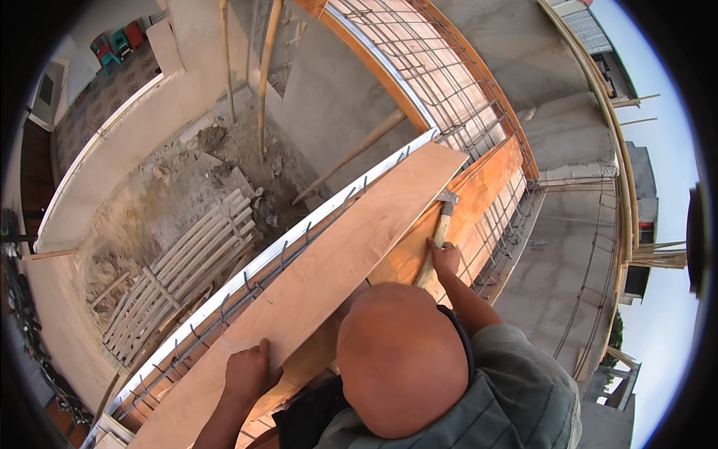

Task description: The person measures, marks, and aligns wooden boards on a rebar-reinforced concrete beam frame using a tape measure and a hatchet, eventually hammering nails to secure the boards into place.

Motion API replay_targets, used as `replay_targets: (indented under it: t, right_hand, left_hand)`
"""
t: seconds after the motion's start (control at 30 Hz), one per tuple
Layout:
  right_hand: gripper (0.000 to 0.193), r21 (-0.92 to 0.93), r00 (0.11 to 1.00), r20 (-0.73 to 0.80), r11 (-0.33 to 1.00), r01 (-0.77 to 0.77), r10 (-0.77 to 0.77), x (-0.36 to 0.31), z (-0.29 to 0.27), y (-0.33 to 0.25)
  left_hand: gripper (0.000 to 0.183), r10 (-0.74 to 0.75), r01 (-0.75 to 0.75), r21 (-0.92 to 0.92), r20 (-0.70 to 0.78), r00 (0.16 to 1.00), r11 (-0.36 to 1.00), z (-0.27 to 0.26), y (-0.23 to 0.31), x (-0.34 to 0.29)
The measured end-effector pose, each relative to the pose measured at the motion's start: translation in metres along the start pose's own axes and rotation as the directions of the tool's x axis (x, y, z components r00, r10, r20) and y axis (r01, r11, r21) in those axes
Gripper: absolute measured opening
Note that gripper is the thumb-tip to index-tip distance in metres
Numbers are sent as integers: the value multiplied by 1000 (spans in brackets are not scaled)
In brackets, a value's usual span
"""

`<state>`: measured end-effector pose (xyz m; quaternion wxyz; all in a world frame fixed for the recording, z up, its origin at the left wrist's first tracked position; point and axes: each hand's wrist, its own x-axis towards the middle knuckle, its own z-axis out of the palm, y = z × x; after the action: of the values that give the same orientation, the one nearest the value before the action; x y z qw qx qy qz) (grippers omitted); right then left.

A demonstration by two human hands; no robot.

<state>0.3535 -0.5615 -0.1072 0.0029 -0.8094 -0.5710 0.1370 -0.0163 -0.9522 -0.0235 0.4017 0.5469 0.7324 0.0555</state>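
Note:
A long plywood board lies slantwise along the formwork in front of me. My left hand is on its near part, fingers curled and closed against the board beside its edge. On the other side, my right hand is wrapped round the pale handle of a hammer. The hammer's metal head points away from me, close to the board's right edge. Beneath and to the right is an orange-brown wooden panel. Part of the board's near end passes behind my left forearm.
A rebar grid covers the curved formwork ahead, with bent bars along a white-edged strip to the left. Far below on the left, a bundle of poles lies on rubble. Props stand upright there. A concrete ledge curves along the right.

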Motion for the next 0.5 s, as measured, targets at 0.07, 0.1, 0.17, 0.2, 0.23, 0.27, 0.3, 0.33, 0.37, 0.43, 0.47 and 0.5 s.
replay_targets:
  t: [0.07, 0.1, 0.17, 0.2, 0.23, 0.27, 0.3, 0.33, 0.37, 0.43, 0.47, 0.5]
  right_hand:
    - [70, -43, 997, -38, 997, 63, -65, 3, 1, 7]
    - [70, -53, 997, -38, 997, 58, -60, 8, 1, 15]
    - [69, -34, 995, -58, 996, 83, -85, 24, -2, 33]
    - [69, -36, 995, -50, 996, 81, -83, 24, 0, 31]
    - [68, -11, 995, -44, 995, 94, -95, 27, 0, 28]
    - [68, 12, 993, -40, 994, 110, -110, 30, -1, 24]
    - [68, 13, 993, -30, 993, 118, -118, 32, 2, 24]
    - [67, 20, 994, -30, 994, 109, -108, 36, 2, 21]
    - [67, 26, 994, -28, 994, 109, -108, 42, -1, 13]
    - [65, -58, 991, 8, 989, 136, -136, 37, 11, -14]
    - [59, 85, 985, 83, 986, 142, -149, 30, 16, -20]
    - [60, 114, 975, 102, 976, 184, -196, 27, 21, -22]
  left_hand:
    - [54, 25, -28, 84, 29, 999, 996, 10, 4, 1]
    - [54, 29, -31, 76, 37, 999, 997, 16, 7, 3]
    - [60, 69, -69, 143, 3, 998, 987, 30, 18, 9]
    - [60, 63, -64, 144, 9, 998, 988, 35, 18, 9]
    - [63, 53, -53, 173, 2, 999, 984, 40, 19, 12]
    - [66, 43, -40, 199, -8, 999, 979, 44, 22, 14]
    - [66, 30, -28, 198, -10, 999, 980, 42, 21, 14]
    - [61, 46, -44, 180, -9, 999, 983, 40, 21, 16]
    - [56, 55, -52, 157, -15, 998, 986, 36, 21, 20]
    - [56, -14, 17, 131, -25, 1000, 991, 44, 4, 15]
    - [56, -49, 50, 106, -9, 999, 993, 52, -4, 8]
    - [48, -32, 32, 84, -8, 999, 996, 55, -5, 7]
